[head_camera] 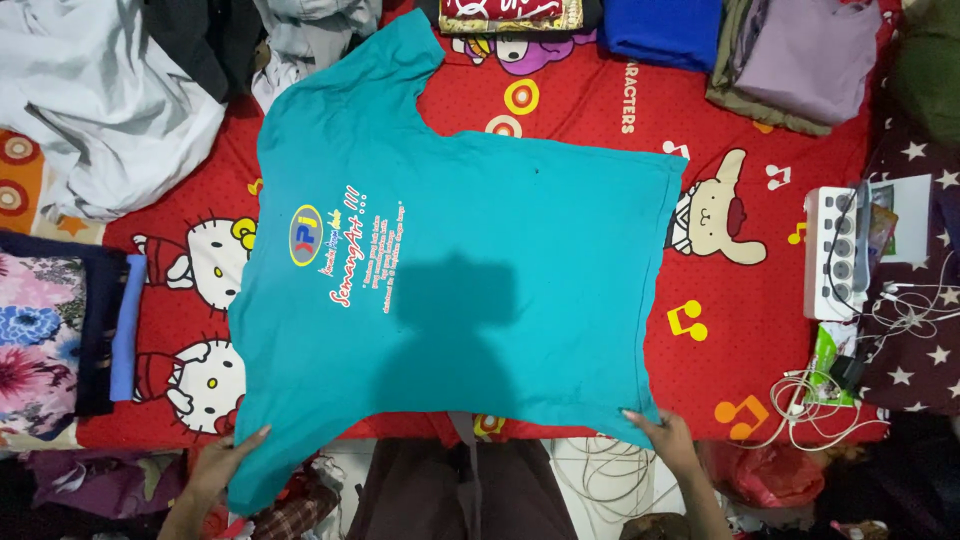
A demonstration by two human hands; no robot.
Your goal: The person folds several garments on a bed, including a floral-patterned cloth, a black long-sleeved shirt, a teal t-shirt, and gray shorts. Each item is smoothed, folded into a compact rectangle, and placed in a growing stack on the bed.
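Observation:
A teal t-shirt (470,270) with a small printed logo and text lies spread flat on a red cartoon-print bedsheet (740,300). My left hand (222,462) pinches the near sleeve at the shirt's lower left corner. My right hand (668,438) grips the shirt's hem at its lower right corner. The far sleeve (385,60) points toward the top of the view. My shadow falls across the middle of the shirt.
Folded clothes, a blue piece (662,30) and a mauve one (810,55), lie at the top. A grey crumpled garment (100,110) is at upper left. A white power strip (835,250) with cables sits right. Folded dark and floral cloth (60,335) lies left.

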